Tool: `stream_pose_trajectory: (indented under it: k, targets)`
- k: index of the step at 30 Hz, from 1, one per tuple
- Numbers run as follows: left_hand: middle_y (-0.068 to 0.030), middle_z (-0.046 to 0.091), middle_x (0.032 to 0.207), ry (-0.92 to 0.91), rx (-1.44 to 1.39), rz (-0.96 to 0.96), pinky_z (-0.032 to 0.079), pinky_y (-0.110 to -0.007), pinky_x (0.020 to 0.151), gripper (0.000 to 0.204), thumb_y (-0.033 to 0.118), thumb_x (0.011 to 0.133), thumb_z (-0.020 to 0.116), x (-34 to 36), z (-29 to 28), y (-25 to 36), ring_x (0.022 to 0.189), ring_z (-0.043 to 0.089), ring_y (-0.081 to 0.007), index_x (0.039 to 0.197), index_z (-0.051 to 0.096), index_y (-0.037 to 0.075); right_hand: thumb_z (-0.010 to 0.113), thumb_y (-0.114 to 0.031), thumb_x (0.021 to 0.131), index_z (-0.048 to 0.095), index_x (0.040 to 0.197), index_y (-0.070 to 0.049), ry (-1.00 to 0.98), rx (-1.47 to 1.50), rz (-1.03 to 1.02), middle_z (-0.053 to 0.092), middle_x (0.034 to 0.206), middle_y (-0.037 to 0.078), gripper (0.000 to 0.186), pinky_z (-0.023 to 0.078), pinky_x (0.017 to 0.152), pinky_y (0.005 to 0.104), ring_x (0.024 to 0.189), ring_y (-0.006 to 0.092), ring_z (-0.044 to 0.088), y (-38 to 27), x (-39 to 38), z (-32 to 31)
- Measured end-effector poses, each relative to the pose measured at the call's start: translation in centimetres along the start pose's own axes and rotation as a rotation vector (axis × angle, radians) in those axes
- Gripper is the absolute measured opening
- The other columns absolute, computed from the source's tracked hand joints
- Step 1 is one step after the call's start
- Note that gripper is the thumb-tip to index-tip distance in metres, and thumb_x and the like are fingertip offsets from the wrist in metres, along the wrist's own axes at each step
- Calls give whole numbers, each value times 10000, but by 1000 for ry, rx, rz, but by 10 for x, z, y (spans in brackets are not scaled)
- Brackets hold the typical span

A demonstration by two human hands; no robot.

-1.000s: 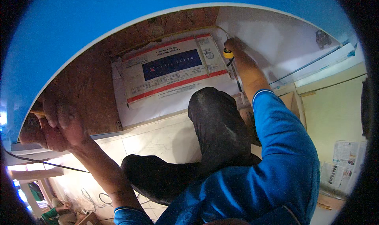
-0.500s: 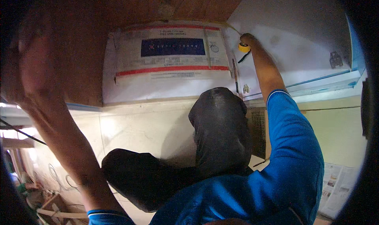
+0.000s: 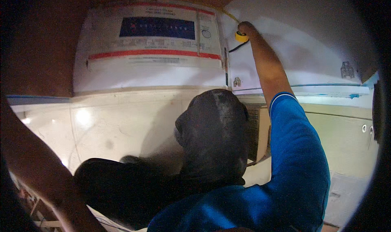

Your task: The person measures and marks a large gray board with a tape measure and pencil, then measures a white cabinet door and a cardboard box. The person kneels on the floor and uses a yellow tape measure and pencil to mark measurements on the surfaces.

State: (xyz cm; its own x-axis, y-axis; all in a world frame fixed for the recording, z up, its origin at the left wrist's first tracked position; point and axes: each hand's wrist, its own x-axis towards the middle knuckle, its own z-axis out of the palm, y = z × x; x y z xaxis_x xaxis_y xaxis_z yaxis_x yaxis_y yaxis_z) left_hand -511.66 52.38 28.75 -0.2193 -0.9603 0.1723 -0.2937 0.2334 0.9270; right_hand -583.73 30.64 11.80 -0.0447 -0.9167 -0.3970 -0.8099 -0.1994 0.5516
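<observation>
My right hand [image 3: 246, 28] is closed around a yellow tape measure [image 3: 241, 37], with a dark strap [image 3: 238, 47] dangling below it. From the hand, a thin yellow tape blade [image 3: 230, 15] runs up and left toward the corner where the brown board meets the white panel. The hand is against or just in front of the white panel [image 3: 281, 32]; contact is unclear. My left forearm [image 3: 34, 162] rises along the left edge, and the hand beyond it is lost past the dark rim.
A flattened printed carton [image 3: 159, 44] with red stripes covers the panel ahead. Brown boards [image 3: 40, 40] enclose the left and top. Metal hinges [image 3: 347, 70] sit on the right panel. My dark-trousered knee [image 3: 216, 126] rises in the middle. Paper [image 3: 346, 199] lies at lower right.
The view has shifted, so the carton and panels appear farther left and higher. My left hand, blurred against the brown board before, is now out of sight. The right hand keeps its grip.
</observation>
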Motion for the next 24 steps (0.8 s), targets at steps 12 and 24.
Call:
stream_pose_trajectory:
  k: [12,24]
  targets:
    - [-116,651,1068,-64,350,-98,474,-414,623,350,348,977,598,5,76,-73,784,565,-252,1234,595,110,560,-229,921,734,1069,-13,-27,-131,-192,723,1094,204,314,585,844,465,967,342,726,-45,33,-30]
    - [-128,658,1101,-72,556,-77,513,-452,667,369,337,969,595,51,137,-123,840,614,-288,1270,574,123,554,-206,925,753,1049,-39,-44,-78,-9,735,1094,167,287,582,861,484,969,326,726,10,110,14]
